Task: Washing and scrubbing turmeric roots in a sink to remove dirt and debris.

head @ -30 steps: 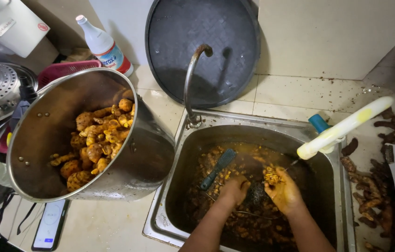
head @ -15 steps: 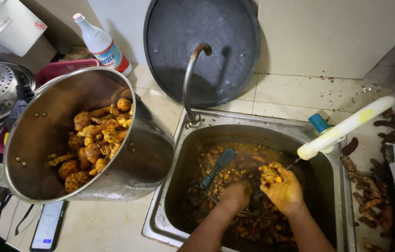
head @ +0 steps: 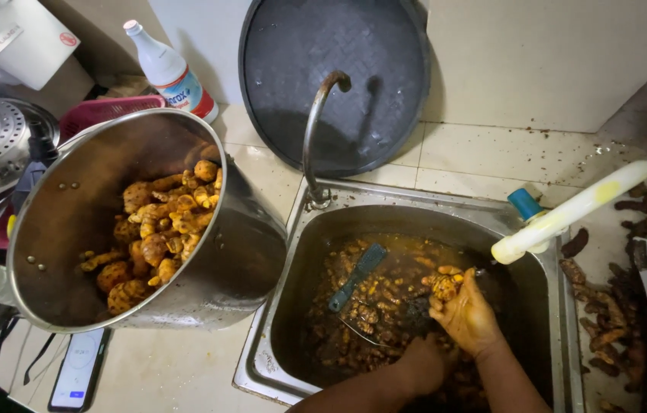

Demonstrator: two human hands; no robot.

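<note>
My right hand [head: 467,315] is over the steel sink [head: 415,196], closed on a knobbly orange-yellow root [head: 445,286] held just above the murky brown water. Many more roots [head: 369,306] lie soaking in that water. My left hand [head: 423,359] is lower and nearer the sink's front edge, with its fingers curled down into the water. Whether it holds anything is hidden. A blue-handled brush [head: 354,275] floats left of both hands.
A big steel pot [head: 241,260] tilts on the counter left of the sink, with cleaned yellow roots [head: 157,229] inside. A curved tap [head: 316,130], a dark round lid [head: 338,76], a white-yellow handle [head: 568,214], dark unwashed roots [head: 606,321], a bottle [head: 170,70] and a phone [head: 79,372] surround it.
My left hand has slid back toward the sink's near edge. My right hand stays in about the same place with the root.
</note>
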